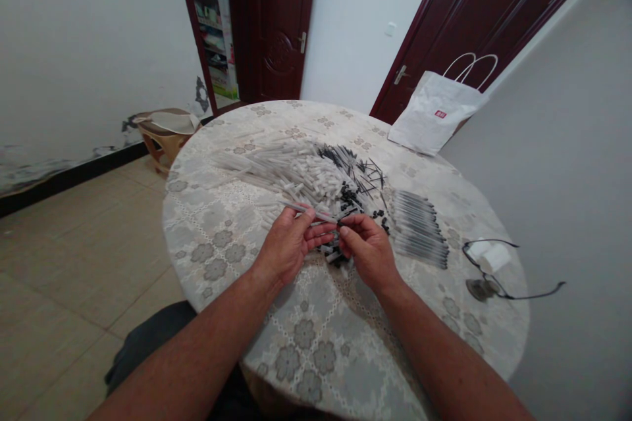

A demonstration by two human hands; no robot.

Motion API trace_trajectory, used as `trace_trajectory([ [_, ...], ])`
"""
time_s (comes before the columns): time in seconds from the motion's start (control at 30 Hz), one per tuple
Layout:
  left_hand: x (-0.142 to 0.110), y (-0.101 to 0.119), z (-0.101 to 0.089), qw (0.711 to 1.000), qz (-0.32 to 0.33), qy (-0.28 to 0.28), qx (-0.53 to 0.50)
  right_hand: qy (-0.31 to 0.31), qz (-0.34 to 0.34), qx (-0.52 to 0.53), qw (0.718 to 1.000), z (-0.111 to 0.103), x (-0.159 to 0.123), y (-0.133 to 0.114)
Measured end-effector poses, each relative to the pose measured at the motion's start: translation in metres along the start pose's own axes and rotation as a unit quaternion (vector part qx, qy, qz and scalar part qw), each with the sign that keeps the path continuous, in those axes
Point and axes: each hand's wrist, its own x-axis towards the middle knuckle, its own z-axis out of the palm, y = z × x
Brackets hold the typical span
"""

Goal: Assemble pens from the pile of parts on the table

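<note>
My left hand (293, 237) is closed on a slim translucent pen barrel (301, 208), gripped between thumb and fingers and pointing to the right. At its right end my right hand (364, 243) pinches a small black pen part (340, 223); the fingertips partly hide it, so I cannot tell whether it is joined to the barrel. Just beyond my hands lies a heap of pale pen tubes (276, 161), with small black plugs (350, 196) and thin dark pen refills (370, 174) on its right. A neat row of pens with dark ends (419, 227) lies right of my right hand.
The round table wears a flowered cloth (306, 335). Eyeglasses (513, 296), a white roll (495, 258) and a small grey round object (481, 289) sit near the right edge. A white paper bag (434, 112) stands at the back right. A stool (165, 131) is beyond the left edge.
</note>
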Motion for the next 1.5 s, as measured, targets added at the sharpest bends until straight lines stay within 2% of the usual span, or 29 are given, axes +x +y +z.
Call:
trace_trajectory([
  [0.23,0.000,0.000,-0.001,1.000,0.001,0.002,0.015,-0.012,-0.027,-0.040,0.999,0.000,0.000,-0.001],
  [0.53,0.000,-0.001,-0.001,1.000,0.001,0.004,0.018,-0.008,-0.099,-0.126,0.987,0.000,-0.004,0.001],
  [0.87,-0.002,0.001,0.001,1.000,-0.010,0.002,-0.010,0.026,-0.072,-0.137,0.988,-0.001,-0.006,-0.004],
  [1.03,0.000,-0.002,-0.001,1.000,-0.006,-0.003,-0.008,0.036,-0.070,-0.119,0.990,-0.006,-0.003,-0.003],
  [1.3,0.000,-0.001,-0.002,1.000,-0.008,-0.004,-0.005,0.087,-0.080,-0.069,0.991,-0.009,0.001,-0.009],
  [1.5,0.000,0.000,-0.001,1.000,-0.009,0.004,-0.006,0.076,-0.084,-0.093,0.989,-0.019,0.002,-0.008],
])
